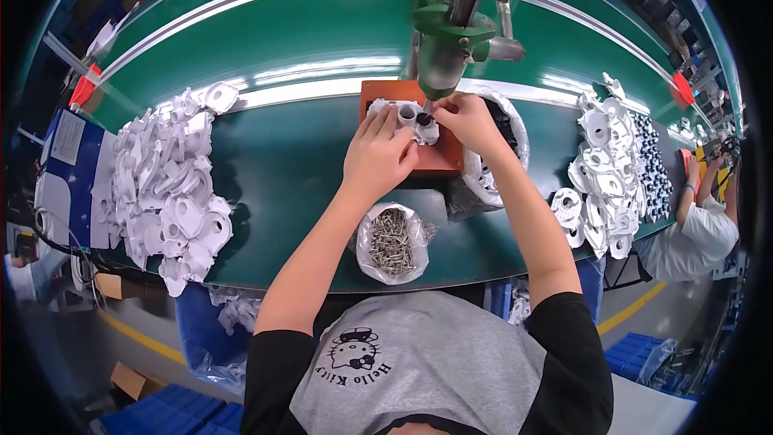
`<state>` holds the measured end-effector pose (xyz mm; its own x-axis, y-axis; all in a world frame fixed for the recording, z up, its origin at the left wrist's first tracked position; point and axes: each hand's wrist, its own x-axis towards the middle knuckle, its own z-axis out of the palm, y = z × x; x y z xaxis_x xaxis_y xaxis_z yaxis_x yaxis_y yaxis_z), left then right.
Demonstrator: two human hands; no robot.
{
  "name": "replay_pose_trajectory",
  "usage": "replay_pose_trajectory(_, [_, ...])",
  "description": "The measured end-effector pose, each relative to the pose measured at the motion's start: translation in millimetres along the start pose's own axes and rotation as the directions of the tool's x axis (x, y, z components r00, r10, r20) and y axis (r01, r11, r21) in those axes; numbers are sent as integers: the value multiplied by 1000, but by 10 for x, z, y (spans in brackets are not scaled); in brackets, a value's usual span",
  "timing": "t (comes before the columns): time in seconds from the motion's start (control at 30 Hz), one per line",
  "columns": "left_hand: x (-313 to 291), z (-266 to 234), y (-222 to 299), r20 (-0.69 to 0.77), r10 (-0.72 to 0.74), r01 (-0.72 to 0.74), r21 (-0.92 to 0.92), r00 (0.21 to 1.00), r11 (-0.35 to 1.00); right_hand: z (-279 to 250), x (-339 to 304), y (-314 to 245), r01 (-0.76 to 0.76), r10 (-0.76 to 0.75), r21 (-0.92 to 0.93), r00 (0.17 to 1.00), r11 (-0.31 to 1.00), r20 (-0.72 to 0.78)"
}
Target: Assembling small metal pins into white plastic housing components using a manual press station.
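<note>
A white plastic housing [408, 116] with round openings, one of them dark inside, sits on an orange-red block [439, 159] under a green press head [445, 56]. My left hand [377, 150] lies over the housing's left side, fingers stretched out and thumb toward its near edge. Above the housing's right side, my right hand [467, 122] pinches with thumb and forefinger close to the press's thin lower tip. Whatever lies between those fingertips is too small to make out. Nearer to me, a plastic-lined tub of metal screws [391, 243] stands below my left wrist.
White plastic parts [165, 185] are heaped at the left, beside a blue-and-white box [68, 169]. More white parts [605, 165] and rows of small dark pieces [651, 169] lie at the right. A lined bag [507, 133] stands behind my right forearm. A co-worker [692, 234] sits far right.
</note>
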<state>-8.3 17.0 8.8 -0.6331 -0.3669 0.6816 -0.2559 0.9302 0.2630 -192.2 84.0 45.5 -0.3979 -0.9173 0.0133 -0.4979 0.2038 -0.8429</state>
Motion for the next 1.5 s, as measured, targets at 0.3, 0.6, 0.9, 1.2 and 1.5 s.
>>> replay_pose_trajectory(0.3, [20,42,-24,-14,8,-8,-8,1000,1000,-69,91,21,23,-37,114,991,993,126])
replay_pose_trajectory(0.6, [-17,-78,-71,69,-28,25,45,997,999,83,173,69,38,-43,39,989,999,138])
replay_pose_trajectory(0.9, [-78,3,85,-126,-26,18,-60,992,998,-99,168,430,119,-155,191,971,974,181])
replay_pose_trajectory(1.2, [-75,70,10,-121,-41,32,-77,992,997,-991,859,1296,94,-130,347,988,933,83])
replay_pose_trajectory(1.5, [-53,144,13,-129,-68,57,-88,989,994,-3099,2392,1278,331,-205,281,894,901,-398])
